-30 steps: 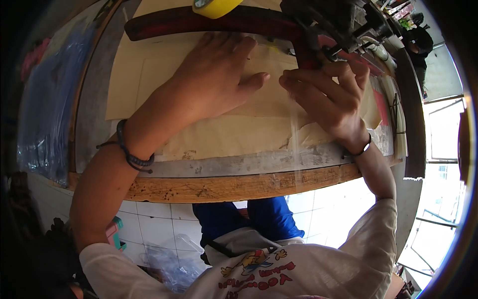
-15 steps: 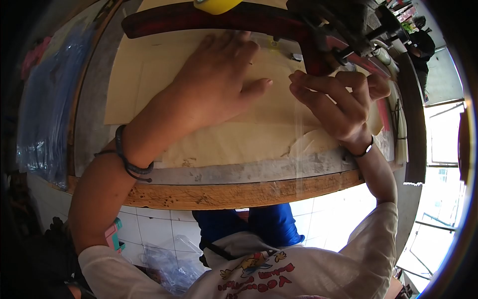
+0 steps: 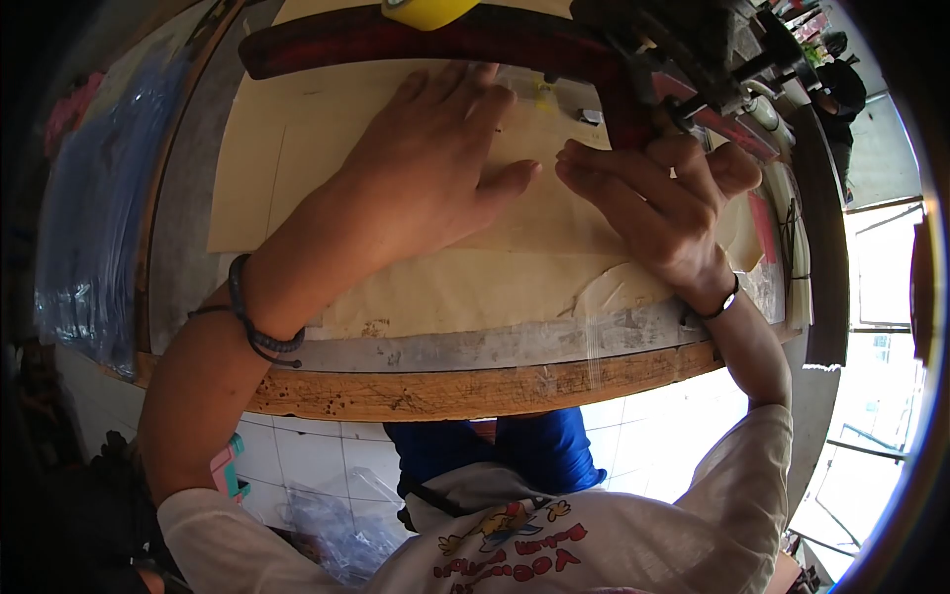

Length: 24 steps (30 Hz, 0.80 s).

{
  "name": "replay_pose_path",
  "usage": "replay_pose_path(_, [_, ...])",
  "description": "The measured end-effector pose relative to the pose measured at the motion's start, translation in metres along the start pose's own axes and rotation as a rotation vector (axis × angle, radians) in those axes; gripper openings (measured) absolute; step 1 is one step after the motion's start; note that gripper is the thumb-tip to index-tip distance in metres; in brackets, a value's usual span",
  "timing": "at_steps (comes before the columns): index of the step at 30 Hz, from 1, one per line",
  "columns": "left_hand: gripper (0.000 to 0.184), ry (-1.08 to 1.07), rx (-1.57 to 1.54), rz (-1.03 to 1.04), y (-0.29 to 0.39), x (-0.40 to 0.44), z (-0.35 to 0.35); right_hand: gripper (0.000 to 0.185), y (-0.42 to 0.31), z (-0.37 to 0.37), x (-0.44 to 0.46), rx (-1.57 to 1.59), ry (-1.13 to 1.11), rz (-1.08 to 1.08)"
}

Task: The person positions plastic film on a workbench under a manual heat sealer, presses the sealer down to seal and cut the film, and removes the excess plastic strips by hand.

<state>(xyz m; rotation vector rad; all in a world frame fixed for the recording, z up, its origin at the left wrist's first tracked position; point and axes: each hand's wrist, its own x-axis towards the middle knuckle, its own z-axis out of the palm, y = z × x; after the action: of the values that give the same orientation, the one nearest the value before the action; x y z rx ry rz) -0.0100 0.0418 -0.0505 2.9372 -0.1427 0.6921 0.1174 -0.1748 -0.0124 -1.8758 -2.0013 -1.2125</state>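
My left hand (image 3: 426, 148) lies flat with fingers stretched out on the brown paper sheet (image 3: 317, 168), its fingertips by the dark red curved bar (image 3: 346, 45). To its right, my right hand (image 3: 658, 203) has thumb and index finger pinched together above the paper. They appear to grip a clear plastic sheet (image 3: 594, 342), which shows only as faint shiny streaks running toward the table's front edge. A small metal piece (image 3: 590, 117) rests on the paper beyond the right fingertips.
A yellow tape roll (image 3: 427, 12) sits on the red bar, and dark machine parts (image 3: 693, 59) stand at the back right. Blue-tinted plastic sheets (image 3: 99, 228) hang on the left. The table has a wooden front edge (image 3: 445, 394). A person in dark clothing (image 3: 841, 94) is at far right.
My right hand has moved slightly left, still pinched. The streaks of the clear plastic below it show less. My left hand has stayed nearly where it was.
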Motion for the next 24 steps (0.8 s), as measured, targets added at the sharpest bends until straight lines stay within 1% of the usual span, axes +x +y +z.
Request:
replay_pose_path(2, [0.059,0.001,-0.01,0.005,0.0,0.0004,-0.0007,0.024,0.0004,0.0039,-0.0049,0.013,-0.012,0.015])
replay_pose_path(5, [0.059,0.006,-0.031,0.013,-0.0006,0.0008,-0.0029,0.029,-0.0021,-0.0008,-0.0022,-0.059,-0.002,0.006])
replay_pose_path(24, [0.059,0.008,-0.034,0.006,0.0,0.0004,-0.0028,0.026,-0.0063,0.0002,-0.0012,-0.056,-0.017,0.029])
